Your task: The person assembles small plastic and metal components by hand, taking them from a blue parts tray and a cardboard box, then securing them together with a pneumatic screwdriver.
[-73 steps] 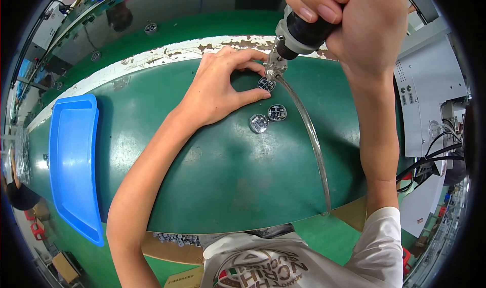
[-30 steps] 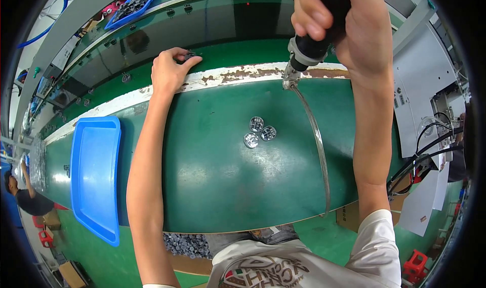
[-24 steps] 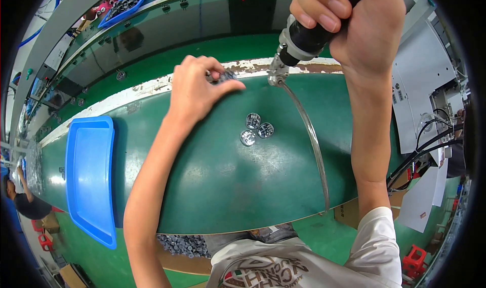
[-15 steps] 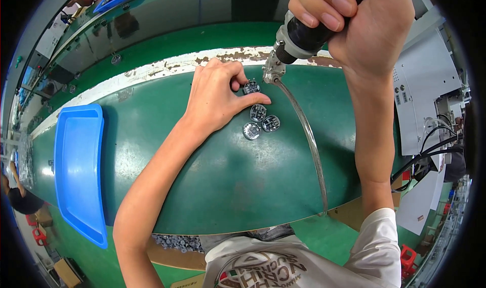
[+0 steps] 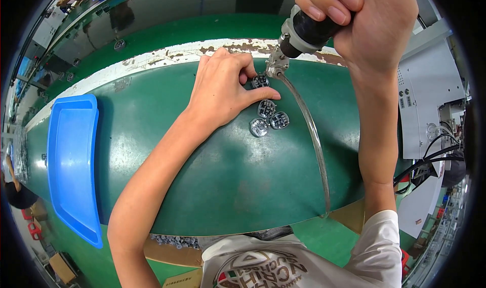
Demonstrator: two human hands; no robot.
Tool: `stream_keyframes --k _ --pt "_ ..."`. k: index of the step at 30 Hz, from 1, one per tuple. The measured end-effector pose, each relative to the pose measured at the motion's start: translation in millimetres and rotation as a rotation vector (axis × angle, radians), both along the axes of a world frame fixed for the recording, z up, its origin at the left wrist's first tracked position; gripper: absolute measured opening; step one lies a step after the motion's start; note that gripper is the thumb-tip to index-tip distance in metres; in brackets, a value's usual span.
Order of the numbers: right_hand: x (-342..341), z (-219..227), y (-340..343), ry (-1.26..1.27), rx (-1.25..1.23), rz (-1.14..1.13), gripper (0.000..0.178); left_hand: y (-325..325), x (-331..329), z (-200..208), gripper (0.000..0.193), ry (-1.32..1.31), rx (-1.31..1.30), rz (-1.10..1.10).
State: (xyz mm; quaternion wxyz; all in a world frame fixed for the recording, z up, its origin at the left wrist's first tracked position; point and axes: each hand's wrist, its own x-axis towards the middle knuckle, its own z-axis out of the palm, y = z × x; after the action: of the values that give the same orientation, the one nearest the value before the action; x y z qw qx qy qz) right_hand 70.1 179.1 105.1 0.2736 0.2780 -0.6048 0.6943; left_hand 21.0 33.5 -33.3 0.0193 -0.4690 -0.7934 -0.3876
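My left hand (image 5: 220,88) has its thumb and fingers closed around a small round part (image 5: 260,81) with a dark patterned inside and a clear-looking rim, on the green tabletop (image 5: 212,197). My right hand (image 5: 377,27) grips a black power screwdriver (image 5: 310,30), held tilted, its metal nose (image 5: 277,65) just right of that part. Whether the tip touches it, I cannot tell. A clear hose (image 5: 311,123) runs from the nose down to the near table edge. Below my left thumb lie three similar pieces: one dark disc (image 5: 266,108), another dark disc (image 5: 279,120) and a paler disc (image 5: 258,127).
A blue tray (image 5: 94,151) stands at the table's left end. Beyond the chipped white ledge (image 5: 167,55) runs a green conveyor belt (image 5: 197,29) with scattered parts. At right are a grey metal machine housing (image 5: 430,85) and black cables (image 5: 430,156). Small grey pieces (image 5: 177,241) lie below the near edge.
The whole view has shifted slightly, with table things appearing a little further up or sideways. Both hands keep their holds, and the screwdriver nose stays beside the held part.
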Motion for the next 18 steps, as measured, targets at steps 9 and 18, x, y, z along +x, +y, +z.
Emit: stream_keyframes --k 9,18 --pt "21.7 12.4 -27.7 -0.243 0.029 -0.459 0.028 -1.6 -0.9 -0.3 0.05 -0.011 -0.026 0.018" --pt "14.3 9.1 -21.7 -0.205 0.019 -0.397 0.03 -1.9 -0.1 0.1 0.047 -0.014 -0.043 0.039"
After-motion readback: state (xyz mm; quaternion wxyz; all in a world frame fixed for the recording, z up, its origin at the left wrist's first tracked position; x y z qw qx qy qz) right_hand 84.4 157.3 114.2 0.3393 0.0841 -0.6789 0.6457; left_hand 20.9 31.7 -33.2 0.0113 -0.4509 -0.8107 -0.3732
